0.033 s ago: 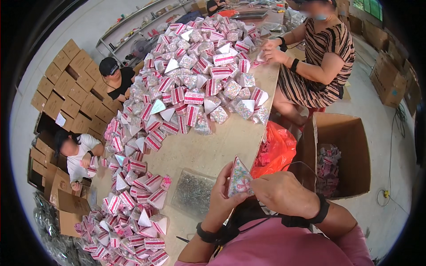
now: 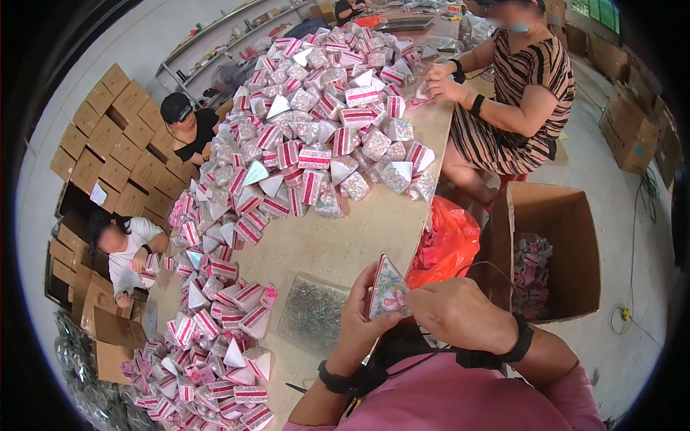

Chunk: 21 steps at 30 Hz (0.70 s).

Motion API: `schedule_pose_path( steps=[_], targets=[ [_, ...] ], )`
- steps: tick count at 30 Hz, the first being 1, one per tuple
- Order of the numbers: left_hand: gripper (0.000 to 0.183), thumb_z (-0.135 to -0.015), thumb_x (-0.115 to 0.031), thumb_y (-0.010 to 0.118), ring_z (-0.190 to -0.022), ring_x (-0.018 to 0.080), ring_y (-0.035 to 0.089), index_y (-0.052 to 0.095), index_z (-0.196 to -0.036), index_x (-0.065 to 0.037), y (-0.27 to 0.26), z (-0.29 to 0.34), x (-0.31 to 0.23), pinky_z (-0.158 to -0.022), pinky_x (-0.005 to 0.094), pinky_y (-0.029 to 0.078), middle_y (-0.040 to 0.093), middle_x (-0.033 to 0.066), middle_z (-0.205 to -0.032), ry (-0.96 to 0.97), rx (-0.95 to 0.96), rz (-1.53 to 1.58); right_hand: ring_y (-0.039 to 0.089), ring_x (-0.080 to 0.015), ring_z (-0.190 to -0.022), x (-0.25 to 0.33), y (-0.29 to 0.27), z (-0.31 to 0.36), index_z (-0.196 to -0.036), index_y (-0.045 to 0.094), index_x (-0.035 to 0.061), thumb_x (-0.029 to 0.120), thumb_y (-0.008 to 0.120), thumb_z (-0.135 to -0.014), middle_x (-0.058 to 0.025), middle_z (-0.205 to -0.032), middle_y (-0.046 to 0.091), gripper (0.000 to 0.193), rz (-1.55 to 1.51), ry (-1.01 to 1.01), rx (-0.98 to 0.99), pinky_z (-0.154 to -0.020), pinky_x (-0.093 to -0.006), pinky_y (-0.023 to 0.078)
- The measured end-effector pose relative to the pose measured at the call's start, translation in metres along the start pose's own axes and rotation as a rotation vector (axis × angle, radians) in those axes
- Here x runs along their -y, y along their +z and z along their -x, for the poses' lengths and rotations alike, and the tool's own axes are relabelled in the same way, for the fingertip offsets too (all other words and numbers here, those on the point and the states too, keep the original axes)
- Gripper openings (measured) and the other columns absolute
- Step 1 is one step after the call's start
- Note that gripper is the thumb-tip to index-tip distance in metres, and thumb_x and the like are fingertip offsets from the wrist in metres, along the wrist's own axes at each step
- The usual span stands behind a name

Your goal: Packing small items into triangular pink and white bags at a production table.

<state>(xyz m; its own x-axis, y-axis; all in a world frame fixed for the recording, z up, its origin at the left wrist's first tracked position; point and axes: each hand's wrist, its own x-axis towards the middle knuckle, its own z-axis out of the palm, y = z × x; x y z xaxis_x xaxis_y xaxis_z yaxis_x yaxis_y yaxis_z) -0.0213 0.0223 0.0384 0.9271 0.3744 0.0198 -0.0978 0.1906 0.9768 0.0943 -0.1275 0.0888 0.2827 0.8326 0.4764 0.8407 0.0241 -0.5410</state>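
Observation:
My left hand [image 2: 361,314] is closed around a triangular, cake-slice-shaped piece [image 2: 388,286] with a shiny, multicoloured sequin-like top and a pink edge. A pinkish shape shows on that top near its lower right. My right hand [image 2: 460,314] bends its fingers together against the right corner of the piece; what the fingertips pinch, if anything, is hidden behind the hand. Left of my hands, a shallow clear tray [image 2: 305,316] of small, dark, thin bits lies on the wooden table [image 2: 359,237]. Beside it spreads a heap of similar wedges [image 2: 233,352], white with pink stripes.
A larger pile of wrapped wedges [image 2: 316,158] covers the far table. A red plastic bag [image 2: 453,233] with pink pieces hangs at the table's right edge, beside an open cardboard box [image 2: 560,251] holding more. Several people sit around; one in stripes [image 2: 528,93] works at far right.

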Motion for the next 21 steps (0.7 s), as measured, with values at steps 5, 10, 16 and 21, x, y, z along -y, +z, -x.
schedule_pose_path(
  steps=[5,10,16,21],
  targets=[
    [0.091,-0.073,-0.012,0.077,-0.119,0.0195,0.047,0.02,-0.142,0.002,0.0023,0.0001,-0.0023,-0.099,0.0318,0.04,0.041,0.0143,-0.134,0.016,-0.008,-0.044,0.058,-0.0317,-0.056,-0.0018,-0.0002,0.0001,-0.079,0.051,0.0035,0.01,0.057,-0.079,-0.0112,-0.065,0.054,0.009,0.024,0.004,0.055,-0.048,-0.0422,0.044],
    [0.091,-0.073,-0.012,0.077,-0.119,0.0198,0.046,0.019,-0.142,0.003,0.0012,0.0,0.0008,-0.099,0.0318,0.04,0.041,0.0147,-0.134,0.032,-0.007,-0.044,0.059,-0.0322,-0.058,-0.0016,-0.0007,-0.0001,-0.08,0.051,0.0033,0.012,0.055,-0.082,-0.0115,-0.066,0.055,0.009,0.028,0.014,0.081,-0.049,-0.0429,0.045],
    [0.09,-0.074,-0.012,0.077,-0.118,0.0194,0.047,0.02,-0.142,0.003,0.0015,-0.0006,0.0013,-0.099,0.0318,0.04,0.043,0.0144,-0.131,0.043,-0.015,-0.065,0.059,-0.0322,-0.058,-0.0023,0.0004,-0.0005,-0.08,0.051,0.0032,0.011,0.056,-0.081,-0.0117,-0.066,0.055,0.009,0.024,0.008,0.071,-0.049,-0.0428,0.045],
    [0.088,-0.074,-0.012,0.077,-0.116,0.0192,0.049,0.021,-0.141,0.003,0.0032,-0.0011,0.0013,-0.098,0.0315,0.04,0.045,0.0139,-0.129,0.047,-0.024,-0.114,0.059,-0.0326,-0.058,-0.0041,0.0,0.0002,-0.08,0.051,0.0027,0.01,0.056,-0.081,-0.012,-0.065,0.055,0.009,0.032,0.011,0.078,-0.05,-0.0428,0.045]
  ],
)
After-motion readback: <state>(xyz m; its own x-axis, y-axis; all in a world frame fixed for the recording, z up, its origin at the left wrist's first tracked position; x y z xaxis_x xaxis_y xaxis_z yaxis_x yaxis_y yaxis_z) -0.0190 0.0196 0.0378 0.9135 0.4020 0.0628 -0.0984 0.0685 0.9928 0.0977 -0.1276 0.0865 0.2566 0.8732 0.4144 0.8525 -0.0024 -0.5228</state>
